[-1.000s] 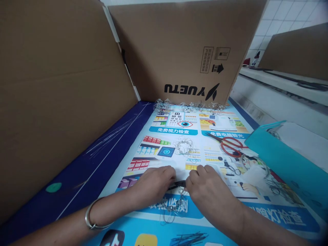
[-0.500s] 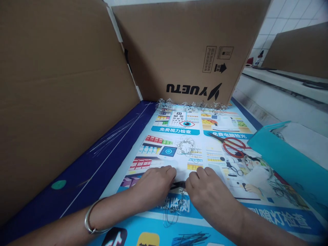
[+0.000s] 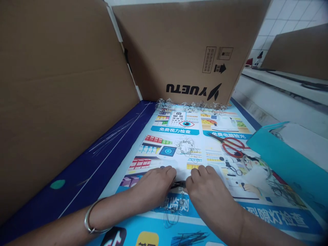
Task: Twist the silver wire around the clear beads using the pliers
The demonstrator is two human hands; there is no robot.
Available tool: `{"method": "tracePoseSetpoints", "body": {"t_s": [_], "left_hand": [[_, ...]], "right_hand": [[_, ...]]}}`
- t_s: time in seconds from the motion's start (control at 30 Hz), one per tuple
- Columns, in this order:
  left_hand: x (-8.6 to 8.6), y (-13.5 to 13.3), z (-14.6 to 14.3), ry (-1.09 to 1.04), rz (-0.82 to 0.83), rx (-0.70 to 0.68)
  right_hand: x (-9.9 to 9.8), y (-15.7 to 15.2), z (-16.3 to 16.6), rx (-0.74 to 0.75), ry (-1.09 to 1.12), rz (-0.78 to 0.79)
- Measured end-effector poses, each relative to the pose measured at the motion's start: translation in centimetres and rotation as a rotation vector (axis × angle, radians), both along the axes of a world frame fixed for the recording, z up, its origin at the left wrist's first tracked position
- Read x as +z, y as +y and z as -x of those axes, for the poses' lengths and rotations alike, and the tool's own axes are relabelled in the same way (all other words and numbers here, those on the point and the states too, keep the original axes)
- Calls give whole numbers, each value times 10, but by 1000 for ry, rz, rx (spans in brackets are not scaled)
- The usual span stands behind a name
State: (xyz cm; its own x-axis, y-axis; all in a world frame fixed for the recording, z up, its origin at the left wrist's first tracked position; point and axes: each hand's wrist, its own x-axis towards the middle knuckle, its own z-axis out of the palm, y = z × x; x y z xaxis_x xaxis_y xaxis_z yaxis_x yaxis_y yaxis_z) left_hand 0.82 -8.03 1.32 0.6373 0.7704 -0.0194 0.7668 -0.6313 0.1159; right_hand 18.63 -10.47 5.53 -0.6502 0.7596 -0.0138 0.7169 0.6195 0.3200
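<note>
Over the printed sheet (image 3: 153, 218), my left hand (image 3: 160, 181) and my right hand (image 3: 207, 191) are close together, fingers curled in a pinch. A short black strip (image 3: 178, 185) runs between the fingertips of both hands. Just below it, a tangle of clear beads on thin wire loops (image 3: 173, 208) trails onto the sheet. My fingers hide the ends of the strip, and whether it goes round the wire I cannot make out. Beyond my hands lies a ring-shaped beaded wire bundle (image 3: 186, 145). Several loose black strips (image 3: 189, 238) lie near the front edge of the view.
Red-handled scissors (image 3: 233, 147) lie open-bladed at right, beside a turquoise box (image 3: 287, 160) and a coil of wire (image 3: 282, 191). Beaded bundles (image 3: 192, 106) line the foot of the upright cardboard (image 3: 192, 44). Thin clear strands (image 3: 112, 135) rest on the dark blue cloth at left.
Both hands stay nearly in place, still pinching the black strip. Its angle between the fingers shifts slightly, and the wire loops beneath hang a little differently.
</note>
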Motion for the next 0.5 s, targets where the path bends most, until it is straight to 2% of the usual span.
{"method": "tracePoseSetpoints", "body": {"t_s": [0.23,0.5], "left_hand": [[-1,-1,0,-3,-8,0],[0,2,1,22,-37,-6]], "right_hand": [[7,0,5,-19,-59,78],[-3,-2,-1,53,-9,10]]}}
